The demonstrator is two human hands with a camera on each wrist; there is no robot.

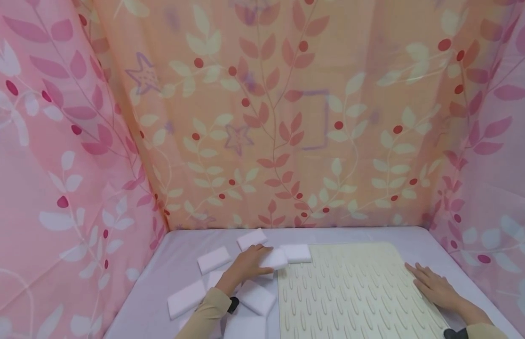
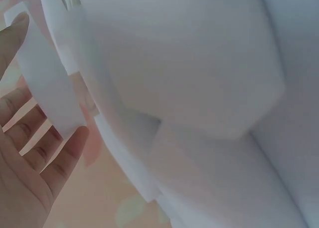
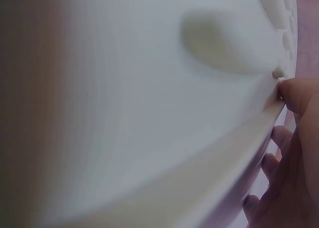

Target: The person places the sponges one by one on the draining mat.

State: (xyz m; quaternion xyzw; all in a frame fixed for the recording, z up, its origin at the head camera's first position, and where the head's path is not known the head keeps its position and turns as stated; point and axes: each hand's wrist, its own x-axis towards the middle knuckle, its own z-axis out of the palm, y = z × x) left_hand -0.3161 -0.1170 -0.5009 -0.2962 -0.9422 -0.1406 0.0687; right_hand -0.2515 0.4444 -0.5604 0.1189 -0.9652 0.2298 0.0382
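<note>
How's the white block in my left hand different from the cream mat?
The white block is much smaller than the cream mat. The block looks plain; the mat has rows of elongated ovals. The left hand holds the block, while the mat lies on the white surface. Both are pale.

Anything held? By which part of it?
Left hand holds a white block by its edges, between thumb and fingers. Right hand touches the edge of the mat; no clear grip.
</note>
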